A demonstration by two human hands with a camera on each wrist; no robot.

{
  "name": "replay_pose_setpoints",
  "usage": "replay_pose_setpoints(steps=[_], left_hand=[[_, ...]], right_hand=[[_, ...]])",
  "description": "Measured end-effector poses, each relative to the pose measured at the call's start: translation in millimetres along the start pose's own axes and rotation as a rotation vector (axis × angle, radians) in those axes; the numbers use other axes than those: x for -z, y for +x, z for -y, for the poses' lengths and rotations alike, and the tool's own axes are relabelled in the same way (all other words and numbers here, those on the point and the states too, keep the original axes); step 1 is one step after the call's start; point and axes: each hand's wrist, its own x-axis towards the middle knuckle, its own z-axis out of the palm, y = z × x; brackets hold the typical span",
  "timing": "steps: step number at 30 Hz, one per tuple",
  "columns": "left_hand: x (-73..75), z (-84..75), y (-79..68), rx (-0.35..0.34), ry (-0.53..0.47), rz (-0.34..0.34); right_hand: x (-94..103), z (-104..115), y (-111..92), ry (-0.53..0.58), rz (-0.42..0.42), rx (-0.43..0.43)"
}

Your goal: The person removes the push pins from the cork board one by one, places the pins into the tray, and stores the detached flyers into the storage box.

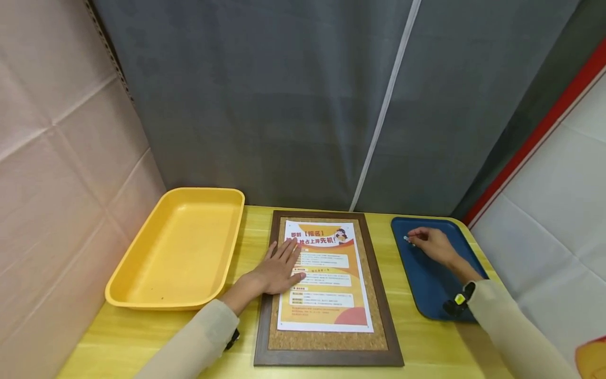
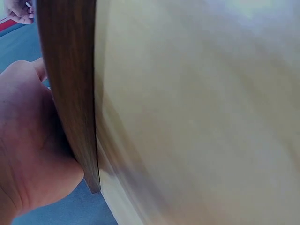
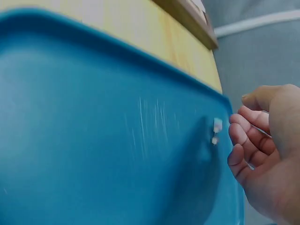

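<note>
My left hand (image 1: 280, 271) rests with spread, straight fingers on a printed orange-and-white poster (image 1: 326, 314). The sheet lies on a cork board (image 1: 326, 342) in a brown wooden frame (image 1: 329, 359), with small dots at its corners. In the left wrist view that palm lies against the dark frame (image 2: 70, 70). Over the far part of a blue tray (image 1: 428, 289), my right hand (image 1: 434, 246) has loosely bent fingers, thumb close to the index finger. Small white pushpins (image 3: 217, 125) show on the tray just beside those fingertips; nothing is seen between the fingers.
A yellow tray (image 1: 189, 247) stands left of the board on the yellow wood-grain table (image 1: 227, 363). Grey curtain (image 1: 265, 105) hangs behind the table. Pale walls close in on the left and right, the right one with a red strip (image 1: 530, 142).
</note>
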Motion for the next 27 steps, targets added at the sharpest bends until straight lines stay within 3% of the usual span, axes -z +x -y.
replay_pose_setpoints(steps=[12, 18, 27], left_hand=[[14.4, -8.7, -9.1, -0.028, -0.042, -0.031], [16.4, -10.0, -11.4, -0.039, -0.059, -0.056], [21.8, -19.2, -12.7, -0.026, -0.206, -0.209]], right_hand=[[-18.4, 41, -9, 0.011, 0.007, 0.063], [-33.6, 59, -17, 0.071, 0.029, 0.117], [-57.2, 84, -31, 0.166, 0.065, 0.161]])
